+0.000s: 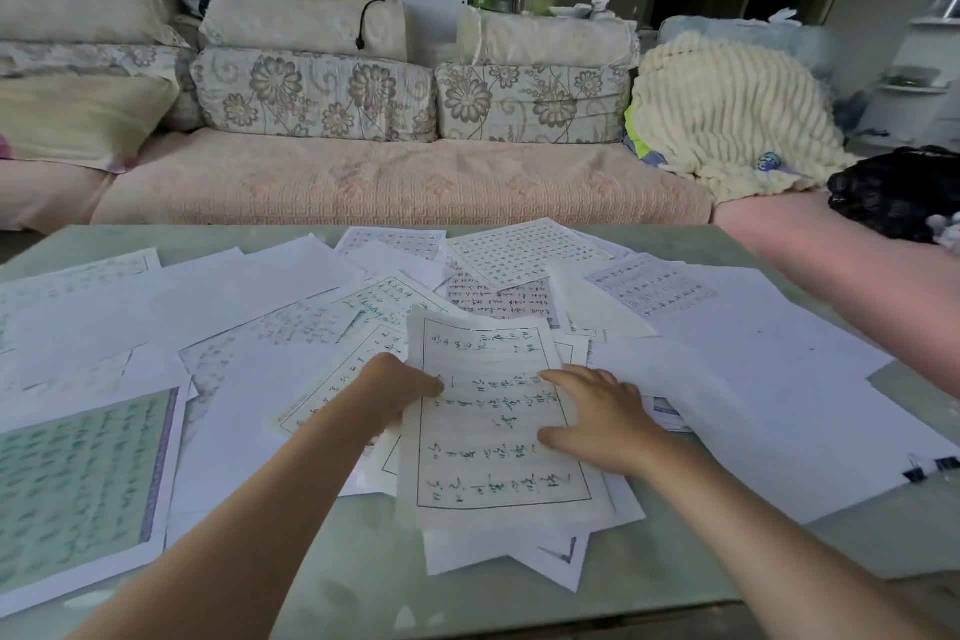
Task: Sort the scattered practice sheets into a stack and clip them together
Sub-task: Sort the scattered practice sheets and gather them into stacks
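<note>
Nearest the camera, a small stack [561,556] of pages is seen lying on the glassy surface [337,572], with corners sticking out unevenly. A top sheet [493,463] with a ruled frame and handwritten lines is held over it by both hands. Its left edge is pinched by the left hand [400,392], thumb on top, the other fingers tucked under the paper and hidden. The right hand [597,418] is laid flat on the sheet's right edge, fingers [566,374] spread and fairly straight. Off to the left a green grid sheet [78,483] is lying face up. At the far right 2 black binder clips [944,464] are parked right at the edge of a big white page. Further back the rest of the practice sheets [524,250] are scattered all over and overlapping, some printed with grids, some blank side up. Behind the surface a pink-covered sofa [400,187] is seen, with floral cushions [311,94] and a cream blanket [727,114] heaped at its right.
</note>
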Available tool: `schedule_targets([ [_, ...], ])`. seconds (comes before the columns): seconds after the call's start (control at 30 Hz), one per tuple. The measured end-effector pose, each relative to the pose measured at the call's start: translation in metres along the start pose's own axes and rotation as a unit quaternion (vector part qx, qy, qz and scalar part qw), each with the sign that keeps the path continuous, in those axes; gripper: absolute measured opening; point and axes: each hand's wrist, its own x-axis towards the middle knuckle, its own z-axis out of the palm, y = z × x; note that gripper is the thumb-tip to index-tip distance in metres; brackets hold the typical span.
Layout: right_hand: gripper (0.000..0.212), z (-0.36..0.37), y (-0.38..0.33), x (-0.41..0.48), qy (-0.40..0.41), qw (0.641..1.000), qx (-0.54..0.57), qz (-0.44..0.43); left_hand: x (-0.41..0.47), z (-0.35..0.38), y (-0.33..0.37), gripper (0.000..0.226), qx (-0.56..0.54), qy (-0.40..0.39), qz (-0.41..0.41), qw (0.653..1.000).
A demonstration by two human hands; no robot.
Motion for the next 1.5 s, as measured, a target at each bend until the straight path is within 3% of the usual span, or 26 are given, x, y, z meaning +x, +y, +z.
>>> schedule_targets([
  [0.17,0.081,-0.005,0.007,0.001,0.039,0.998,0.005,0.05,-0.005,0.006,0.006,0.022,0.025,0.025,0.058,0.998],
  [0.33,0.085,-0.005,0.009,0.003,0.01,0.998,0.022,0.049,-0.01,0.011,0.009,0.052,-0.055,-0.029,0.011,0.998],
  [0.47,0.085,-0.005,0.002,0.005,0.025,0.992,0.118,0.04,-0.011,0.017,0.007,0.037,-0.009,0.019,0.06,0.998],
  [0.6,0.095,-0.008,-0.01,0.016,0.11,0.917,0.374,0.085,-0.013,0.008,0.009,0.024,-0.07,0.057,0.143,0.985],
  [0.7,0.096,-0.013,-0.013,0.025,0.094,0.873,0.463,0.121,-0.016,-0.009,0.005,0.029,-0.145,0.041,0.186,0.971],
  [0.8,0.089,-0.01,-0.012,0.033,0.022,0.871,0.477,0.119,-0.018,-0.019,0.0,0.033,-0.152,0.009,0.205,0.967],
  [0.87,0.058,-0.006,-0.017,0.034,-0.001,0.87,0.484,0.095,-0.018,-0.019,-0.005,0.032,-0.131,0.004,0.206,0.97],
  [0.93,0.034,-0.005,-0.021,0.034,0.036,0.892,0.44,0.098,-0.015,-0.022,-0.012,0.033,0.027,0.056,0.217,0.974],
  [1.0,0.03,-0.007,-0.018,0.034,0.094,0.915,0.373,0.124,-0.013,-0.025,-0.019,0.048,0.238,0.106,0.202,0.944],
  [1.03,0.029,-0.009,-0.014,0.034,0.12,0.921,0.34,0.146,-0.013,-0.026,-0.022,0.054,0.284,0.116,0.184,0.934],
  [1.13,0.032,-0.011,-0.002,0.029,0.135,0.935,0.256,0.207,-0.018,-0.021,-0.022,0.058,0.239,0.091,0.134,0.957],
  [1.23,0.048,-0.004,-0.002,0.021,0.069,0.948,0.235,0.202,-0.023,-0.011,-0.012,0.06,0.108,0.044,0.092,0.989],
  [1.33,0.058,0.005,-0.005,0.02,0.068,0.952,0.241,0.174,-0.023,-0.008,-0.004,0.033,0.08,0.03,0.059,0.995],
  [1.5,0.053,0.003,-0.004,0.018,0.066,0.954,0.251,0.15,-0.019,-0.001,0.002,0.026,0.041,-0.004,0.034,0.999],
])
